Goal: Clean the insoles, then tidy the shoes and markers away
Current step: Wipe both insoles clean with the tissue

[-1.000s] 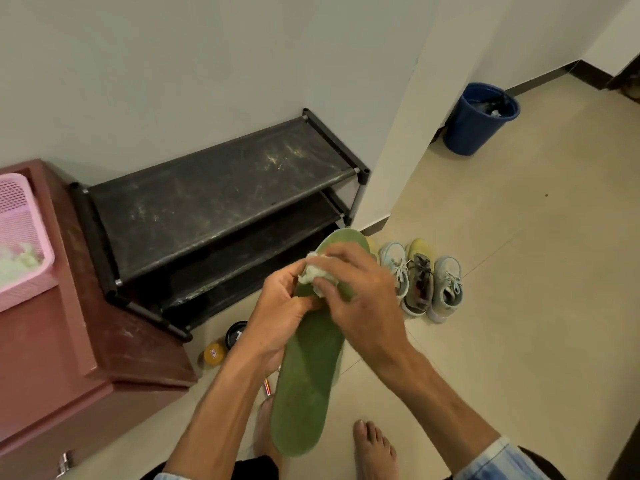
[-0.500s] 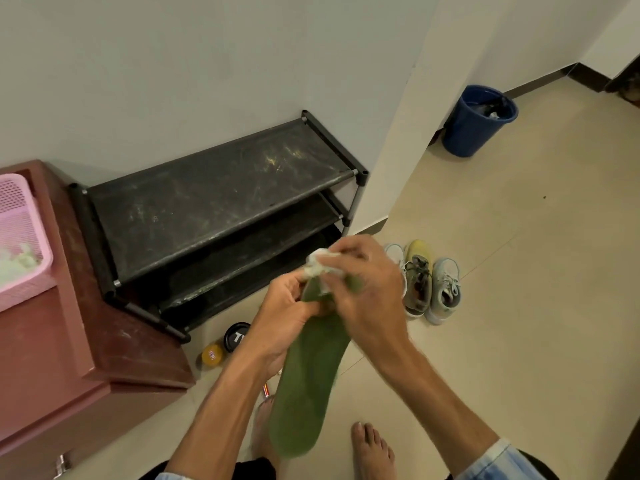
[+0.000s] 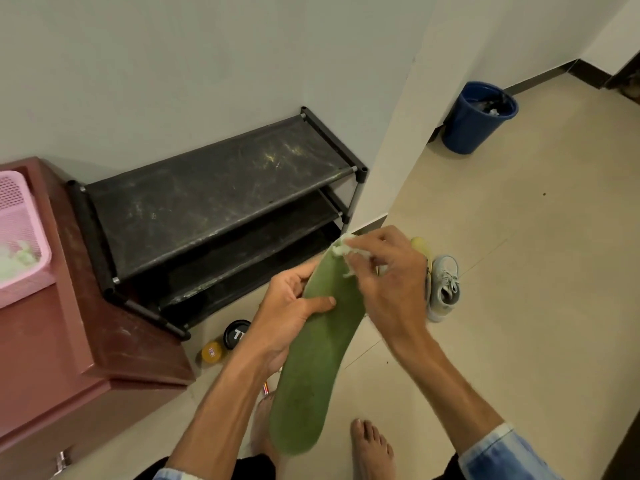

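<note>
A long green insole [image 3: 311, 368] is held up in front of me, toe end away. My left hand [image 3: 287, 306] grips its left edge, thumb across the top face. My right hand [image 3: 391, 282] pinches a small white wipe [image 3: 343, 249] and presses it on the insole's toe end. Behind my right hand, pale grey sneakers [image 3: 445, 289] stand on the floor, mostly hidden; a yellow-green insole tip [image 3: 420, 244] pokes out beside them. A few marker tips [image 3: 266, 388] show under my left wrist.
A black three-tier shoe rack [image 3: 214, 202] stands against the wall. Left of it is a maroon cabinet [image 3: 69, 341] with a pink basket [image 3: 20, 237]. A black tin [image 3: 237, 334] and a yellow tin [image 3: 212, 351] lie on the floor. A blue bin [image 3: 478, 116] stands far right.
My right hand has slid the wipe up along the insole to its toe end. The insole has tilted slightly in my left hand.
</note>
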